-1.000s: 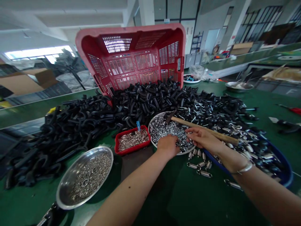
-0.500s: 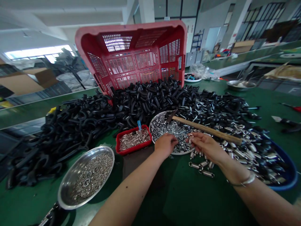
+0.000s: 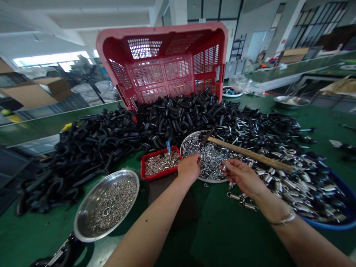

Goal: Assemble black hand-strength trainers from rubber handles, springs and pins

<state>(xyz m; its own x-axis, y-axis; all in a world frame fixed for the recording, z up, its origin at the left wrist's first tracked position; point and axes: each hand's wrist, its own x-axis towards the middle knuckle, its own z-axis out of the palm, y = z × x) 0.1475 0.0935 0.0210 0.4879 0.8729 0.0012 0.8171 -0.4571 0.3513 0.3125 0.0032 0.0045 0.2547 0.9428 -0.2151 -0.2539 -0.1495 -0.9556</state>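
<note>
Coil spring [image 3: 224, 168]: we're pinching it in our right hand [image 3: 241, 176] by the washer plate's [image 3: 213, 181] right rim.
We're holding our left hand [image 3: 189, 167] curled by the left rim, can't tell on what; the hammer [image 3: 250, 153] is lying partly across.

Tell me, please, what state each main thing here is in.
Red crate: tipped on its side
Red tray: holding small metal pins
Near steel bowl: partly filled
Round tray: strewn with metal pieces
Hammer: lying down, unheld
Blue tray: heaped with parts
Left hand: fingers curled
Right hand: pinching a spring
</note>
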